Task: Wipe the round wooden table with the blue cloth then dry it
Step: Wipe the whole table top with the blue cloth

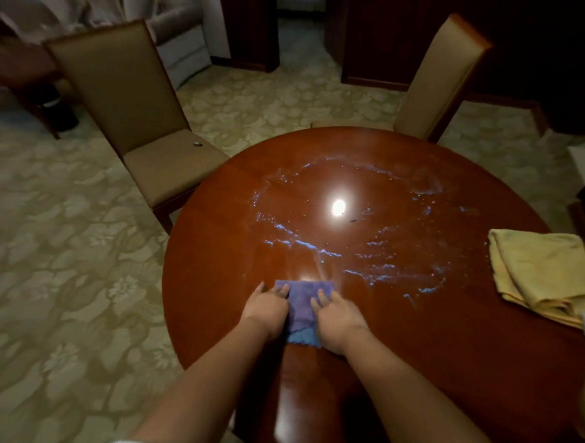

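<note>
The round wooden table [215, 251] fills the middle and right of the head view; its glossy top carries rings of wet droplets around a bright light reflection. A folded blue cloth [302, 306] lies flat near the table's near edge. My left hand [266, 309] presses on the cloth's left side and my right hand [338, 317] presses on its right side, fingers stretched forward. The cloth's middle strip shows between the two hands.
A folded yellow cloth [546, 272] lies on the table's right side. One tan upholstered chair [134, 111] stands at the table's left, another [437, 80] at the far edge. Patterned carpet surrounds the table.
</note>
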